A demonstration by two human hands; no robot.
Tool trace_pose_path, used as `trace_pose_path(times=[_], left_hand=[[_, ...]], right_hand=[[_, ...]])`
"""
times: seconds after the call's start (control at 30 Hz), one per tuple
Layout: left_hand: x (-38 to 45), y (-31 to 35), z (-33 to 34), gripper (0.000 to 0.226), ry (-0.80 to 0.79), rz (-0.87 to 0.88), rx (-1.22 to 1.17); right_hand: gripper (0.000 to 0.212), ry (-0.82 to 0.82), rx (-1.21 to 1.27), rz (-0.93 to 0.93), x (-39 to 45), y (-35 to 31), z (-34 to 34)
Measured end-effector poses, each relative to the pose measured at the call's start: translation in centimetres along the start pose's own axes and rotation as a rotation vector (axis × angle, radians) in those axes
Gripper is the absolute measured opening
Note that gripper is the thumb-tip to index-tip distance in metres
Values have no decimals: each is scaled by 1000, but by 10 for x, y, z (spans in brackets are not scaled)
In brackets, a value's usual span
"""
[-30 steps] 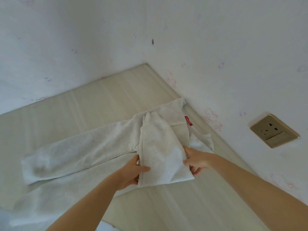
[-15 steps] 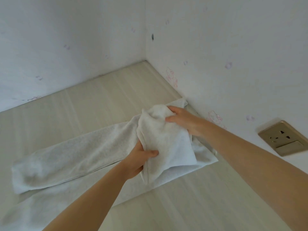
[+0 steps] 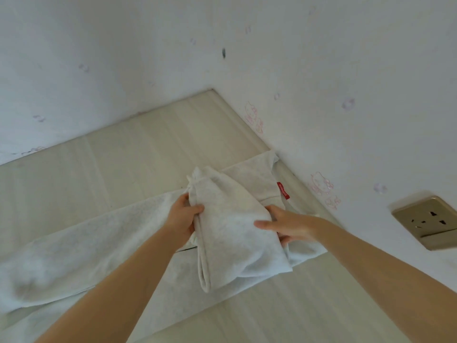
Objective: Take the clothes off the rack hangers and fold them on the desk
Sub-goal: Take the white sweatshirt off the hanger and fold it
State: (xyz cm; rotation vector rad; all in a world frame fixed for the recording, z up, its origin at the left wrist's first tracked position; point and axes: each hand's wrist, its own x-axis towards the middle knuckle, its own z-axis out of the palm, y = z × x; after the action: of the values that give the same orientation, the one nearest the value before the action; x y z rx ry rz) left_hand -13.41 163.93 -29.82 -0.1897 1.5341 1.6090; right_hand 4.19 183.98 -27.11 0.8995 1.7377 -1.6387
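Pale grey fleece fills each grip: the left hand (image 3: 184,219) pinches the folded panel's left edge, the right hand (image 3: 290,225) clasps its right edge, thumb on top. That panel lies doubled over the sweatpants (image 3: 103,246), which sprawl leftward across the light wood counter (image 3: 138,149), red tag (image 3: 283,190) beside the wall (image 3: 346,70). Bare counter opens behind and in front.

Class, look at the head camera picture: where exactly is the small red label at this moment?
The red label sits right of centre on the pale grey garment, beside the wall and just above the right hand.
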Motion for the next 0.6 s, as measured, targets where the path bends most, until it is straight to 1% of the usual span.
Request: trace_pose_path(times=[0.03, 0.1, 0.17, 0.2, 0.27, 0.3, 0.37, 0.43, 0.47, 0.5, 0.57, 0.6], left_hand=[[5, 6, -1, 45, 16, 13, 14], [11, 15, -4, 47, 39, 20, 35], [15, 17, -9, 48, 63, 8, 52], [17, 16, -12, 47, 76, -2, 64], [15, 12, -17, 45, 92, -30, 87], [15, 10, -19, 44, 95, -45, 97], [16, 9, -20, 42, 111, -89, 85], [18, 14, -17, 29, 116, -135, 14], [19, 19, -15, 25, 110, -145, -18], [21, 22, -12, 26, 106, -145, -42], [27, 29, -5, 27, 126, -131, -32], [31, 33, -3, 29, 155, -130, -16]], right_hand=[[73, -21, -82, 17, -2, 5, -1], [74, 6, -317, 34, -2, 16, -1], [61, 81, -522, -27, 3, 21, -4], [50, 111, -566, -66, 6, 22, -7], [29, 171, -602, -114, 9, 22, -9], [24, 206, -639, -136, 10, 22, -8], [26, 236, -710, -138, 14, 22, -8], [34, 221, -760, -91, 14, 18, -5], [36, 249, -761, -97, 12, 13, -4], [34, 324, -740, -134, 9, 7, -1], [24, 555, -653, -296, 4, -6, 9], [23, 599, -590, -344, 2, -12, 17]])
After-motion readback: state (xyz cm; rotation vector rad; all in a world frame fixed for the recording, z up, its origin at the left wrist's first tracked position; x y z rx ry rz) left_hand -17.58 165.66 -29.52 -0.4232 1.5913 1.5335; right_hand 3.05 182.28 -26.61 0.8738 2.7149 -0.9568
